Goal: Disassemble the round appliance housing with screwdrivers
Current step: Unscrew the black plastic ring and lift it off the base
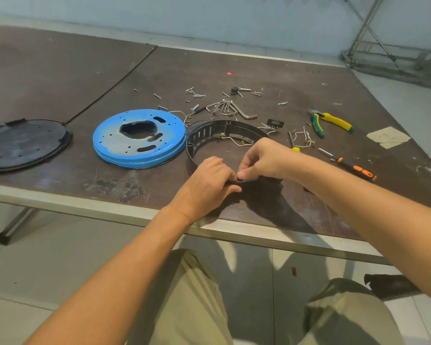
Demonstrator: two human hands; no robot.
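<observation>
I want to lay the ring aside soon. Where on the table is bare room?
Bare: the far left, behind the lid and the blue disc; also the near strip before the disc. Crowded: behind and right of the ring, with screws, hex keys, pliers and screwdrivers.

Two bare forearms (125,265), left hand (207,185), right hand (264,158), khaki trousers (192,295) creased over both knees

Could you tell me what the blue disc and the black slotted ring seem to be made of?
The blue disc is probably stamped sheet metal, with glossy blue paint worn grey round its centre hole. The black slotted ring is likely moulded plastic, matt, with thin walls and vent slots.
</observation>
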